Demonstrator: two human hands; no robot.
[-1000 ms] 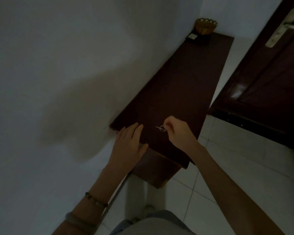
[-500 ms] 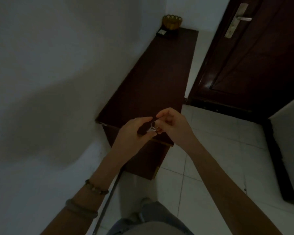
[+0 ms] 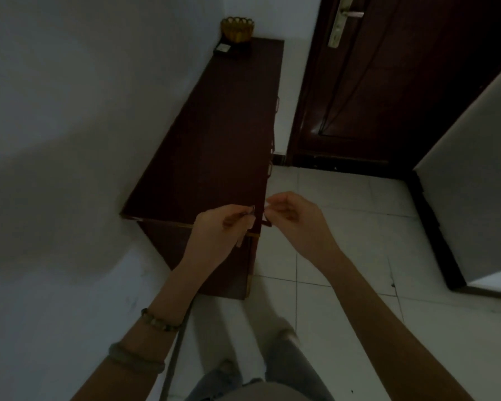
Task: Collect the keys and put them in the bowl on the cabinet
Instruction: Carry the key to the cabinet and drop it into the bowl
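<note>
The head camera looks down at a long dark cabinet [image 3: 214, 134] that stands against a white wall. Its top is the bench here. Both hands are up in front of the near end of it.

The left hand [image 3: 223, 230] has its fingers curled in, with the thumb and first finger pinched together. A small shiny bit pokes out at the fingertips, and this looks like the keys [image 3: 251, 211]. The room is dim and the piece is tiny, so it is hard to say how many keys there are. The right hand [image 3: 292, 215] is just beside the left, loosely curled and half open. Nothing can be seen in it, but the inside of the palm is in shadow, so it is hard to be sure.

The bowl [image 3: 237, 29] is a small yellow one. It sits at the far end of the bench, by the wall, well apart from the hands. A small dark flat thing [image 3: 223, 49] lies just in front of it. A dark door [image 3: 388, 82] is on the right, above the pale tiled floor [image 3: 344, 227].

So the picking up seems done, since no keys show on the bench. The keys are not in the bowl yet. The person likely needs to walk along the cabinet and drop them in.
</note>
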